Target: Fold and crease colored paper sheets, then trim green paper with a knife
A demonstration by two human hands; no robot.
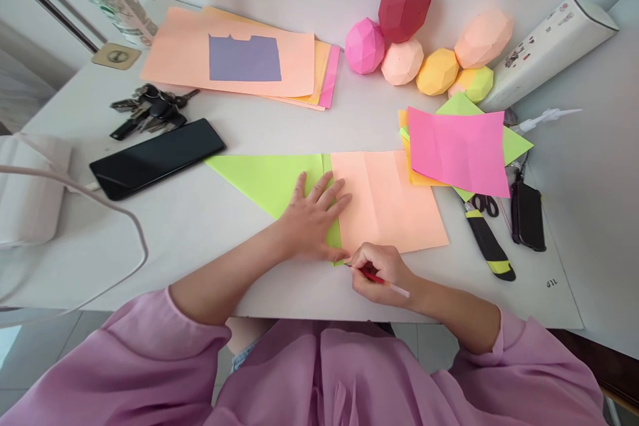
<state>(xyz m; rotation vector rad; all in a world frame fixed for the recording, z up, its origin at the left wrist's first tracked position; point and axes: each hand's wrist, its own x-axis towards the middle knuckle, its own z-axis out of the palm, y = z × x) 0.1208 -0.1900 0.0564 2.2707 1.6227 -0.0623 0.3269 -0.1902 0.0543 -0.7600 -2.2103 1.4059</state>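
Note:
My left hand [312, 223] lies flat with its fingers spread, pressing on a green sheet of paper [259, 176] and the left edge of a peach sheet [389, 206]. The green sheet has a slanted edge and runs partly under the peach one. Fold lines cross the peach sheet. In my right hand [382, 273] is a red pencil [372, 275] with a pale end, its tip down at the lower left corner of the peach sheet, close to my left thumb. Whether the tip touches the paper is too small to tell.
A black phone [158, 158] and keys [150, 110] lie at left, beside a white cable [134, 233]. Stacked paper [174, 46] and faceted paper balls [404, 3] sit at the back. At right are pink paper [459, 150], scissors [485, 204] and a black-and-green handled tool [489, 244].

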